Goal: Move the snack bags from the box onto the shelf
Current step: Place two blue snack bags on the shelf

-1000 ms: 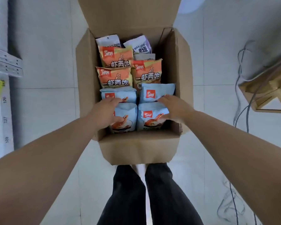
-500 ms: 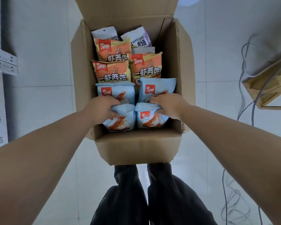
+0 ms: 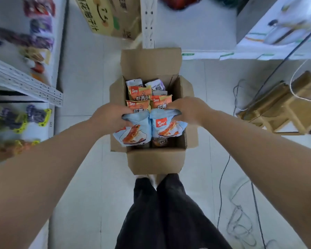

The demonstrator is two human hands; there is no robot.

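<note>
**Two blue bags in hand over the open box**

Head view, looking straight down. Person stands at the near end of a cardboard box (image 3: 156, 162) on the tiled floor, flaps open.

Left hand (image 3: 109, 115): fingers curled tight round the bunched top of the left blue bag (image 3: 133, 132). Right hand (image 3: 188, 109): same hold, clamped on the crumpled top of the right blue bag (image 3: 166, 125). Both bags hang front side up, shrimp picture showing, side by side and touching. They are held over the near half of the box; the left one overlaps the box's left wall. Cannot tell whether either hand holds a second bag behind the first.

In the box: orange bags (image 3: 138, 92) in the middle, upright in two columns. White bags (image 3: 155, 85) at the far end. Brown packs (image 3: 160, 141) low down at the near end, partly hidden under the blue bags.

Shelf (image 3: 25, 81) to the left, white perforated metal, with blurred packets on the levels in view. Neither blue bag is on it.

Around: printed carton (image 3: 108, 17) beyond the box, wooden stool (image 3: 280, 105) to the right, loose cables (image 3: 241, 221) on the floor at right. Dark trousers (image 3: 169, 212) at bottom centre.
</note>
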